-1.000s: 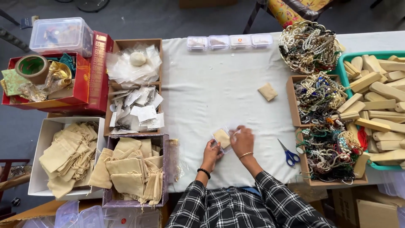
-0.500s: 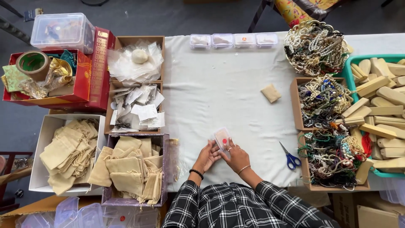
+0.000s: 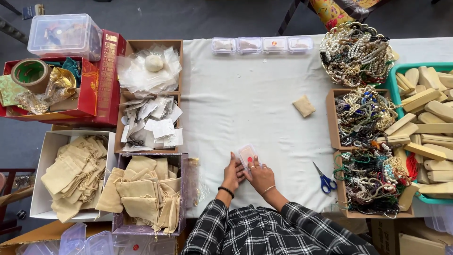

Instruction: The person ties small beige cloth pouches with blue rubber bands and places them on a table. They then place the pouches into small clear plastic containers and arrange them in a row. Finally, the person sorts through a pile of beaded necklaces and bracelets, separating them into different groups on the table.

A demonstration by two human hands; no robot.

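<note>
Fingers of both hands close around a small clear plastic box (image 3: 247,154) with a red dot showing on it, held near the front edge of the white tablecloth (image 3: 245,99). The left hand (image 3: 233,174) presses its fingertips against the box's left side, and the right hand (image 3: 261,175) grips it from below and to the right, so the box sits pinched between the two. Whether its lid is fully shut cannot be told. The step in hand looks like closing or finishing one packed box; the next move would call for a firm, even press, then a free hand.

Blue-handled scissors (image 3: 324,179) lie near the right hand, and a small tan pouch (image 3: 304,106) lies apart, farther up the cloth. A row of four similar clear boxes (image 3: 261,45) stands at the far edge. To the left are boxes of cloth drawstring bags (image 3: 141,193); to the right, cardboard trays of beaded necklaces (image 3: 365,113) and a green tray of wooden pieces (image 3: 427,123).
</note>
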